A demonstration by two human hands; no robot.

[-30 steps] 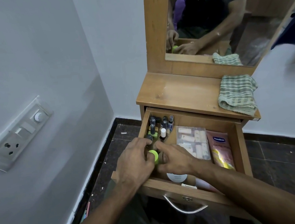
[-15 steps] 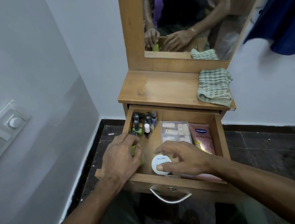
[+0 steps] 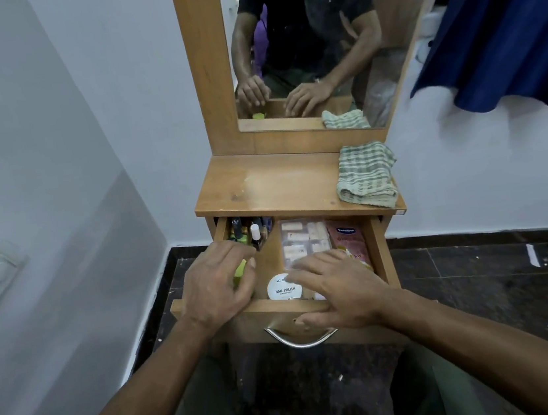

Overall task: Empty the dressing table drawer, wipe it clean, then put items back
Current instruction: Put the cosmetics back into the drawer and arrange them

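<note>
Left hand (image 3: 215,285) has closed round the lime-green bottle (image 3: 241,270) it was only touching; right hand (image 3: 339,285), flat and empty, slid off the round white nail-polish tub (image 3: 284,288) in the open wooden drawer (image 3: 379,249), so emptying is starting.

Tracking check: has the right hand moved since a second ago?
Yes. The right hand shifted rightward along the drawer, off the green bottle to its front edge.

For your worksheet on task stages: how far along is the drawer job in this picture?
Done: only the drawer is pulled open. In hand: the left hand grips a green bottle; the right hand rests open near the round nail polish tin. Left: nail polish bottles, the clear packet and the pink tube remain inside; the checked cloth lies unused on top.
</note>
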